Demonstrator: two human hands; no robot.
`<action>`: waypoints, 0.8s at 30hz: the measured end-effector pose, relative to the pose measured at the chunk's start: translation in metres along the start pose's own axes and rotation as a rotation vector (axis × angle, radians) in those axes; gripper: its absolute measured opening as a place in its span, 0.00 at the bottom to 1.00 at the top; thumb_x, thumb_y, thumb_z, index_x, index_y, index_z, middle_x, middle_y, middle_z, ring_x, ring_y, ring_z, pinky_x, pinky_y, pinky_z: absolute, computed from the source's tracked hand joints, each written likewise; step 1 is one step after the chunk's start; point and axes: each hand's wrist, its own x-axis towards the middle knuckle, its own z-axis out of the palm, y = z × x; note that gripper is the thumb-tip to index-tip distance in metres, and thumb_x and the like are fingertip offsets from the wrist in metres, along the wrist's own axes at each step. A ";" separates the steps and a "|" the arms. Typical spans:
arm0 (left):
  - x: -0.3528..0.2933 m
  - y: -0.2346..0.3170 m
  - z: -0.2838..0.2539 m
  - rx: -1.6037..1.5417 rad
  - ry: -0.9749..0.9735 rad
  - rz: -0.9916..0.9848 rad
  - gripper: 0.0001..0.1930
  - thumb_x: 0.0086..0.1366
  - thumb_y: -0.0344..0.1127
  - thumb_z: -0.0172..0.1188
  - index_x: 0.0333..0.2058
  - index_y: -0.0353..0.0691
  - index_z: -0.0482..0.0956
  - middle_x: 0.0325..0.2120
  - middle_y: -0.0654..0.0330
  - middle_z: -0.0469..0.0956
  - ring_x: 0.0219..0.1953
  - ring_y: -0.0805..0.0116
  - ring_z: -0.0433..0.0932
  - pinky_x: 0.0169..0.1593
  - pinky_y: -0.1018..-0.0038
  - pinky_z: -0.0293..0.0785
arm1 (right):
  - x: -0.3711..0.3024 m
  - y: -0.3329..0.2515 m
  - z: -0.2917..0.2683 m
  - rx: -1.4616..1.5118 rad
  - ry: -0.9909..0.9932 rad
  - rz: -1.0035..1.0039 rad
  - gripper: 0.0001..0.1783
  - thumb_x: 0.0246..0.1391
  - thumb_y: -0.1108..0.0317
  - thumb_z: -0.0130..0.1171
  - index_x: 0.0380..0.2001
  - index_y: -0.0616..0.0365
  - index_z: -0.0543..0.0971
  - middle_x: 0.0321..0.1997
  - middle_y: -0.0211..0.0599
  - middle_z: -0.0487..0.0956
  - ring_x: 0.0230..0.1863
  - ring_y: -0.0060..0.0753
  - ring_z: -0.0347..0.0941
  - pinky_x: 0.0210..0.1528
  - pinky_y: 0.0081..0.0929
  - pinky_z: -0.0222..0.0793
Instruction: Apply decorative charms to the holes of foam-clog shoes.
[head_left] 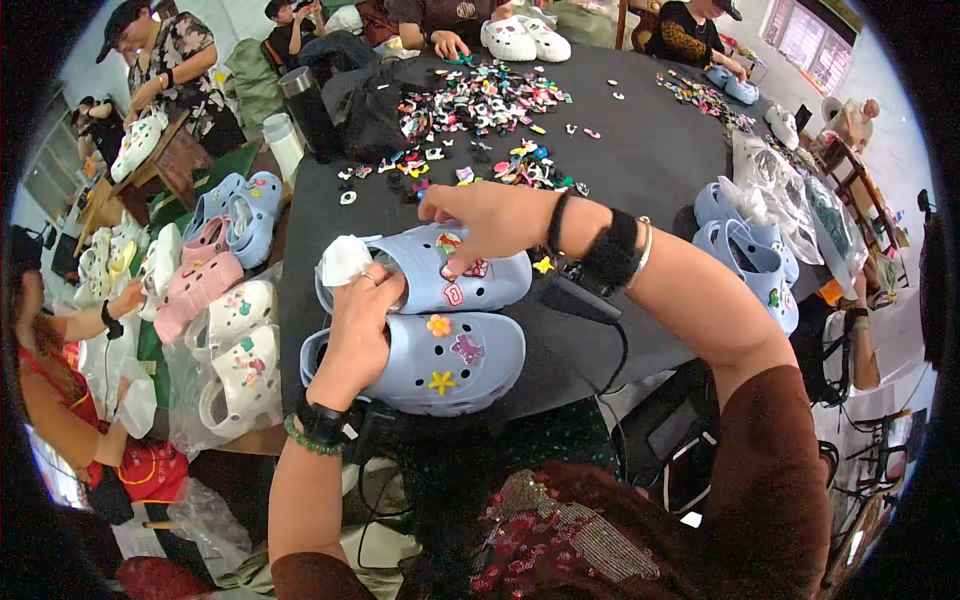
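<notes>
Two light blue clogs lie side by side in front of me, toes to the right. My left hand (362,310) is closed on the far blue clog (500,285) at its foot opening, some fingertips hidden inside it. A crumpled white piece (345,260), paper or cloth, sits by these fingers. Over that clog's far side bends my right hand (495,225), its thumb pressed on the upper beside a pink-and-white charm (453,293). The near blue clog (470,365) bears an orange flower charm (438,325), a purple charm (467,348) and a yellow star charm (441,382).
Loose charms (490,100) form a heap on the dark table (640,150). White clogs (240,350) and pink clogs (200,280) stand at left, more blue clogs (745,250) at right. A dark tool (580,300) with a cord lies beside my right forearm. Other people work around the table.
</notes>
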 end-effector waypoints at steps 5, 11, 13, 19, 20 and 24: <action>-0.001 -0.003 0.000 -0.013 0.030 0.023 0.13 0.49 0.25 0.51 0.36 0.34 0.76 0.33 0.51 0.73 0.38 0.48 0.72 0.41 0.61 0.66 | -0.029 0.021 -0.027 0.050 0.176 -0.006 0.21 0.46 0.65 0.66 0.43 0.58 0.73 0.41 0.39 0.79 0.40 0.35 0.76 0.42 0.32 0.71; -0.001 -0.002 -0.001 0.010 0.042 0.005 0.11 0.47 0.26 0.55 0.33 0.33 0.76 0.28 0.52 0.71 0.34 0.50 0.70 0.38 0.62 0.63 | -0.077 0.085 -0.045 -0.232 0.188 0.247 0.12 0.44 0.66 0.65 0.32 0.59 0.78 0.31 0.41 0.80 0.35 0.39 0.77 0.38 0.33 0.71; 0.001 -0.004 0.003 -0.018 0.058 0.035 0.13 0.47 0.26 0.56 0.34 0.33 0.76 0.29 0.52 0.71 0.35 0.51 0.70 0.39 0.64 0.63 | -0.093 0.121 -0.033 -0.277 0.164 0.327 0.11 0.40 0.66 0.63 0.29 0.58 0.80 0.29 0.43 0.80 0.34 0.44 0.77 0.38 0.37 0.72; 0.001 0.000 0.002 -0.032 0.040 -0.019 0.13 0.49 0.26 0.54 0.36 0.34 0.76 0.34 0.53 0.72 0.38 0.53 0.70 0.43 0.65 0.63 | -0.094 0.152 -0.002 -0.246 0.109 0.422 0.09 0.40 0.70 0.65 0.28 0.57 0.79 0.29 0.41 0.79 0.34 0.43 0.76 0.37 0.37 0.70; -0.001 0.003 0.002 -0.012 0.049 -0.025 0.13 0.50 0.26 0.54 0.37 0.34 0.76 0.36 0.53 0.72 0.39 0.53 0.69 0.44 0.66 0.63 | -0.092 0.154 0.003 -0.255 0.137 0.380 0.09 0.40 0.71 0.65 0.29 0.57 0.79 0.29 0.41 0.79 0.34 0.43 0.76 0.37 0.38 0.70; -0.002 0.000 0.001 -0.013 0.014 -0.026 0.13 0.49 0.26 0.54 0.37 0.34 0.76 0.36 0.54 0.72 0.39 0.53 0.69 0.43 0.67 0.63 | -0.078 0.149 0.015 -0.345 0.281 0.237 0.07 0.41 0.74 0.60 0.28 0.59 0.78 0.31 0.43 0.78 0.37 0.47 0.75 0.38 0.40 0.69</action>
